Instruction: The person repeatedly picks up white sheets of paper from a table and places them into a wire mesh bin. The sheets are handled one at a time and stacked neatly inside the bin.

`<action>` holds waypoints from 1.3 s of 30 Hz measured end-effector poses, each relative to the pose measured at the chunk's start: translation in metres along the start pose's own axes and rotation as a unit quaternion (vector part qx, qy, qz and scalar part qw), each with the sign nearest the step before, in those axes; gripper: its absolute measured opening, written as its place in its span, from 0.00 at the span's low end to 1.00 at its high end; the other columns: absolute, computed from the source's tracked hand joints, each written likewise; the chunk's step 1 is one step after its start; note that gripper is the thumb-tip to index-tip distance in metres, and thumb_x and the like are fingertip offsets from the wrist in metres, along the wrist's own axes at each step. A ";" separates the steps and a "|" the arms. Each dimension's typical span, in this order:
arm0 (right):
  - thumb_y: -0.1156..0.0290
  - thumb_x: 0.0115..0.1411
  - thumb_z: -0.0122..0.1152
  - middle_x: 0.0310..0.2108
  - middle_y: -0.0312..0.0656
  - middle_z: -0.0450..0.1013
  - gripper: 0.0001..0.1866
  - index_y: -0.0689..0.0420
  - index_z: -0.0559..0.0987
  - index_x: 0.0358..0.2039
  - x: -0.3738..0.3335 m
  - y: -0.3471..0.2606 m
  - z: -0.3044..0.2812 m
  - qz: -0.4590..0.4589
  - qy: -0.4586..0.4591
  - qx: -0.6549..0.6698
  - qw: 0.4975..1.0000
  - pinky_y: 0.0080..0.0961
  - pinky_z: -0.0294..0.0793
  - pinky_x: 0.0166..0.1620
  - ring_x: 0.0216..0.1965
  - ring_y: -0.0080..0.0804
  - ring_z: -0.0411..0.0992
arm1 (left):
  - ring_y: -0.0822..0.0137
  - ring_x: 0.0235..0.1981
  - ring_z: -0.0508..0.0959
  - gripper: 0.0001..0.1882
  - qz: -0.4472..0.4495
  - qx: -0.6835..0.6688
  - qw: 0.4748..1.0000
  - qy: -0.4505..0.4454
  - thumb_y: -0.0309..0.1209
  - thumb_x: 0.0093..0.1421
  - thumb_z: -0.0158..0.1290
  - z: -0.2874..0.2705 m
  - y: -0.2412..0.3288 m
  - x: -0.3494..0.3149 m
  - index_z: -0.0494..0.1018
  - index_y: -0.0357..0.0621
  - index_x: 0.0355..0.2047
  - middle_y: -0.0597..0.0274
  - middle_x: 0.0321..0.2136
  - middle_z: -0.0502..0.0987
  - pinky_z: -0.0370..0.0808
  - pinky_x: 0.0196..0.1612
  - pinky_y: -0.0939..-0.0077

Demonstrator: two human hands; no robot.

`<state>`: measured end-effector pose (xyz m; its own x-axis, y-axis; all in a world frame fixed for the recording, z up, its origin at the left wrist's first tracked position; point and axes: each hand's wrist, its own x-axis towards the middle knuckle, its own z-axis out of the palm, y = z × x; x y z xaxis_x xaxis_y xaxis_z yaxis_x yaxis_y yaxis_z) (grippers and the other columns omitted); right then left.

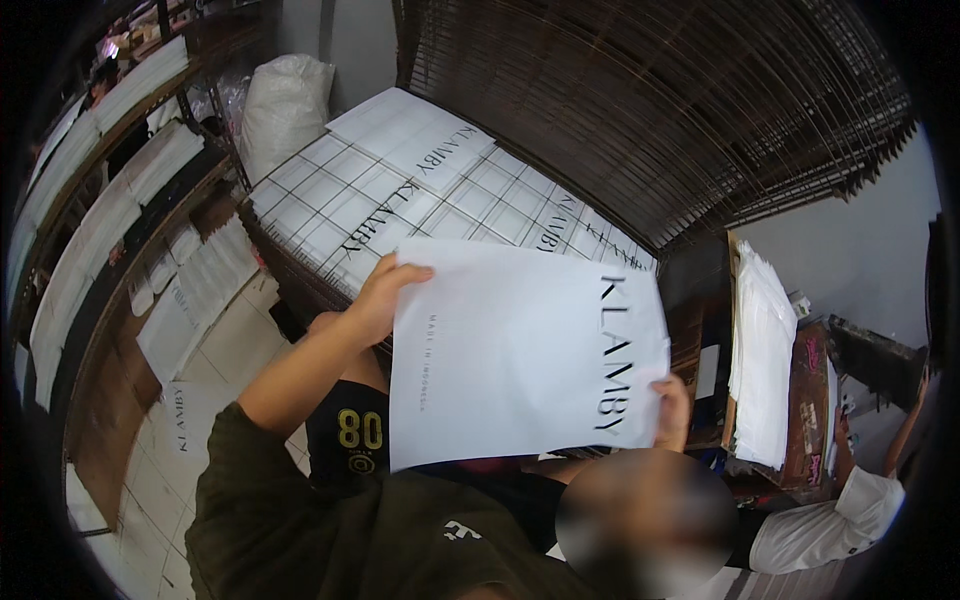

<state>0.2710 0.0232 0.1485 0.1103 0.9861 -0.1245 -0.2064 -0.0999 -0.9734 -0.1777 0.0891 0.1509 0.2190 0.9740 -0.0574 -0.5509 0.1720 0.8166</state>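
Upright in front of me I hold a thin white sheet (pixel 510 350) with black lettering; whether it is paper or a flat plastic bag I cannot tell. My left hand (pixel 383 298) pinches its upper left edge, thumb on the front. On the opposite side, my right hand (pixel 673 412) grips the lower right edge, its fingers partly behind the sheet. Just beyond lies a wire drying rack (pixel 300 190), where several similar white sheets (pixel 415 145) rest flat on or under the grid. The held sheet covers the rack's near part.
Raised wire trays (pixel 640 100) lean over the rack's far side. Shelves with white stacks (pixel 110 200) run along the left, near a white sack (pixel 288 105). More white sheets (pixel 760 360) are piled at right. Another person's white sleeve (pixel 830 525) shows at lower right.
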 end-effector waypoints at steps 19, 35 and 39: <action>0.79 0.34 0.52 0.48 0.49 0.72 0.34 0.67 0.73 0.50 0.165 -0.193 0.267 -0.137 -0.298 -0.303 0.895 0.20 0.72 0.48 0.41 0.30 0.74 | 0.65 0.33 0.74 0.16 -0.195 0.367 0.880 -0.231 0.44 0.57 0.54 -0.051 -0.286 -0.070 0.65 0.45 0.29 0.60 0.28 0.74 0.69 0.36 0.70; 0.87 0.49 0.42 0.60 0.50 0.59 0.34 0.64 0.58 0.61 0.354 0.134 0.092 -0.024 0.029 0.023 0.999 0.29 0.63 0.58 0.57 0.41 0.62 | 0.60 0.26 0.74 0.21 -0.152 0.384 0.879 -0.239 0.51 0.54 0.55 -0.037 -0.242 -0.053 0.67 0.46 0.23 0.57 0.21 0.73 0.69 0.30 0.65; 0.85 0.50 0.42 0.61 0.51 0.56 0.33 0.65 0.58 0.61 0.378 0.146 0.081 -0.018 0.056 -0.044 0.997 0.27 0.61 0.58 0.58 0.40 0.60 | 0.58 0.26 0.74 0.22 -0.153 0.383 0.879 -0.237 0.52 0.54 0.54 -0.038 -0.240 -0.049 0.66 0.46 0.24 0.56 0.21 0.72 0.69 0.30 0.64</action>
<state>0.2034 0.3918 -0.0248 0.2259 0.9684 -0.1054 -0.1145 -0.0810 -0.9901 -0.0872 0.0055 -0.0643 0.6738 0.6974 -0.2444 0.2574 0.0885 0.9622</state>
